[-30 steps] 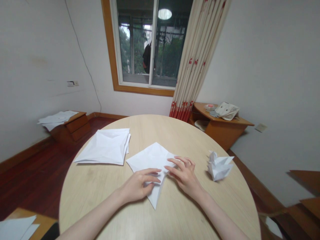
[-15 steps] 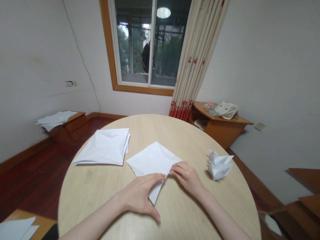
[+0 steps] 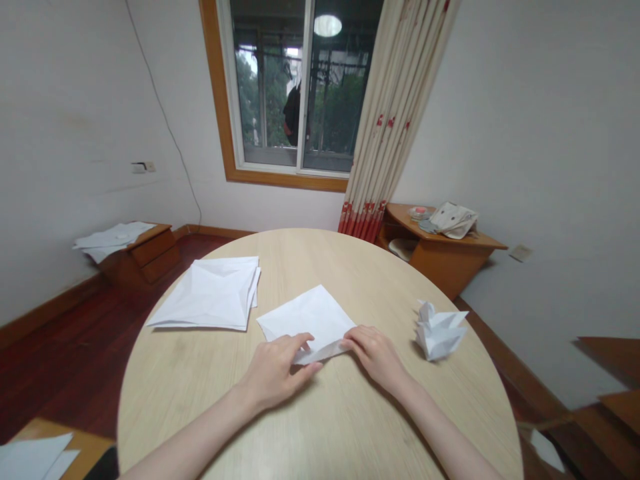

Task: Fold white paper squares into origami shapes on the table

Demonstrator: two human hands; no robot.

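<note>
Half open, L hand [image 3: 277, 373] has thumb & fingers parted at near edge of white paper [image 3: 315, 317]; R hand [image 3: 375, 357] nearly closed, fingertips pinching paper's R corner. Paper's on rnd table [image 3: 340, 427], near edge turned up, btwn paper stack [image 3: 210, 293] (L) & folded paper shape [image 3: 440, 333] (R). Beyond table: window [image 3: 273, 100] w/ red-patterned curtain [image 3: 387, 127] at R.

The sheet [image 3: 315, 313] is made of matt paper, the tabletop [image 3: 320, 427] of smooth-looking wood, and the far curtain [image 3: 393, 127] of cloth.
</note>
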